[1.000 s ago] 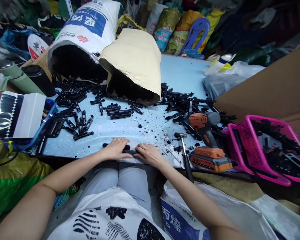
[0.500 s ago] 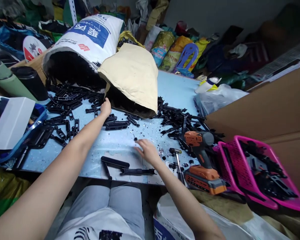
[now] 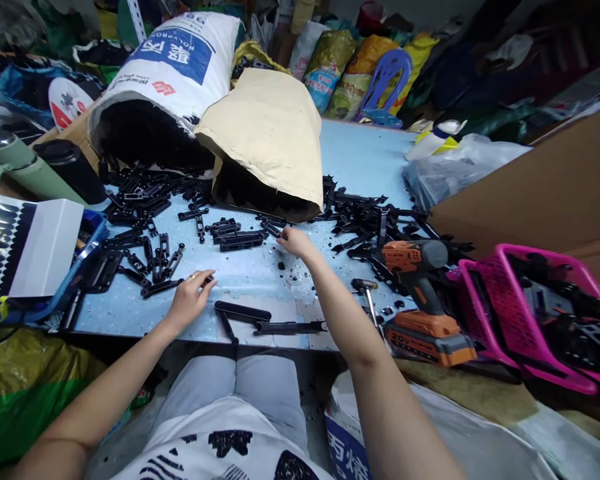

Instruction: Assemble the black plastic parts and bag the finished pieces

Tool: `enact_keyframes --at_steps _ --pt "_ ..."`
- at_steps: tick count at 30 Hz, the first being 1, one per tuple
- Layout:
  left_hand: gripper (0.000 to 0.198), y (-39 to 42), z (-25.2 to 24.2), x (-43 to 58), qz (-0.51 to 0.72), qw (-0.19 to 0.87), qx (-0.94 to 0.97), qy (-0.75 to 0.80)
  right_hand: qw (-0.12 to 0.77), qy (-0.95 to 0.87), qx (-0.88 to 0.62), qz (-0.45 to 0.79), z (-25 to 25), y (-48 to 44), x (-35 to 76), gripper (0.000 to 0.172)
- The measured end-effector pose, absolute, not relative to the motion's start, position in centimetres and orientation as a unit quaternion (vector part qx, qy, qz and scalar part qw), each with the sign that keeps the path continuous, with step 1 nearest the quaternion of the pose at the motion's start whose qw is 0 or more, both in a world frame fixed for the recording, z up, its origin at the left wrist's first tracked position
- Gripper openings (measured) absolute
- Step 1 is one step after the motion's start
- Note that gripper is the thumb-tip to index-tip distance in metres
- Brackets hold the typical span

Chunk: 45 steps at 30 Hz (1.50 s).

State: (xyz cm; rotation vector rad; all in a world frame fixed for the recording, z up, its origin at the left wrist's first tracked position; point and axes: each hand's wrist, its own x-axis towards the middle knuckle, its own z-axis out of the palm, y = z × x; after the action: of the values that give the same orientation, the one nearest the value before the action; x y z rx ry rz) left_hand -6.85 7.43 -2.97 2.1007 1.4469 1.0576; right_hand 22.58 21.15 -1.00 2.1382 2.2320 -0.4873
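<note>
My left hand (image 3: pixel 193 299) is just above the blue table near its front edge, thumb and fingers closed on a small black part (image 3: pixel 209 279). In front of it lies a jointed black arm piece (image 3: pixel 243 311), bent, beside a long black forked piece (image 3: pixel 290 328). Farther back, my right hand (image 3: pixel 296 242) reaches down to the table by the cream bag's mouth, its fingertips together. What they hold, if anything, cannot be made out. Beside it are black link pieces (image 3: pixel 243 241) and small loose bits (image 3: pixel 281 265).
A white sack (image 3: pixel 180 60) and a cream bag (image 3: pixel 265 127) lie open toward me. Black parts (image 3: pixel 355 213) are heaped at right, near an orange cordless drill (image 3: pixel 420 300), a hammer (image 3: pixel 370 300) and pink baskets (image 3: pixel 510 320). A blue tray (image 3: pixel 75 273) and bottles stand left.
My left hand has come back from the cream bag's mouth to the front of the table, now with a small black part. My right hand has moved forward, away from the front edge.
</note>
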Motion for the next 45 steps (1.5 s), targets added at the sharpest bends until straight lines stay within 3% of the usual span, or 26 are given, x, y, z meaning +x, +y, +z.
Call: enact_keyframes --at_steps 4,6,9,13,17,24,30,37,39,45 --pt "0.023 4.7 -4.6 -7.0 0.378 0.198 0.736 0.525 0.042 0.733 0.653 -0.187 -1.2 19.0 22.9 0.037" --pt "0.023 4.4 -5.1 -7.0 0.378 0.187 0.742 0.521 0.038 0.75 0.635 -0.183 -1.8 17.2 23.0 0.031" --pt "0.023 4.2 -5.5 -7.0 0.367 0.153 0.768 0.502 -0.035 0.766 0.618 -0.174 -2.4 14.5 23.0 0.018" --pt "0.026 4.1 -5.1 -6.8 0.335 0.08 0.805 0.483 -0.174 0.77 0.578 -0.207 -1.6 11.1 23.1 0.016" --pt "0.029 4.1 -4.3 -6.4 0.282 0.037 0.847 0.449 -0.202 0.768 0.543 -0.273 0.5 8.0 22.5 0.018" --pt "0.033 3.8 -3.8 -6.3 0.196 -0.006 0.878 0.437 -0.093 0.767 0.517 -0.369 2.9 5.0 21.0 0.015" --pt "0.034 3.1 -5.0 -6.0 0.158 0.011 0.888 0.432 0.009 0.819 0.517 -0.248 3.7 4.2 19.1 0.015" --pt "0.042 2.5 -4.4 -5.9 0.223 0.01 0.875 0.429 0.096 0.84 0.513 -0.147 2.8 3.3 17.9 0.014" --pt "0.039 2.6 -4.3 -5.6 0.227 0.008 0.893 0.388 0.055 0.845 0.514 -0.137 1.5 2.7 18.7 0.016" --pt "0.047 3.2 -4.1 -2.6 0.156 0.023 0.948 0.277 -0.221 0.882 0.4 -0.115 -4.7 0.6 22.0 0.034"
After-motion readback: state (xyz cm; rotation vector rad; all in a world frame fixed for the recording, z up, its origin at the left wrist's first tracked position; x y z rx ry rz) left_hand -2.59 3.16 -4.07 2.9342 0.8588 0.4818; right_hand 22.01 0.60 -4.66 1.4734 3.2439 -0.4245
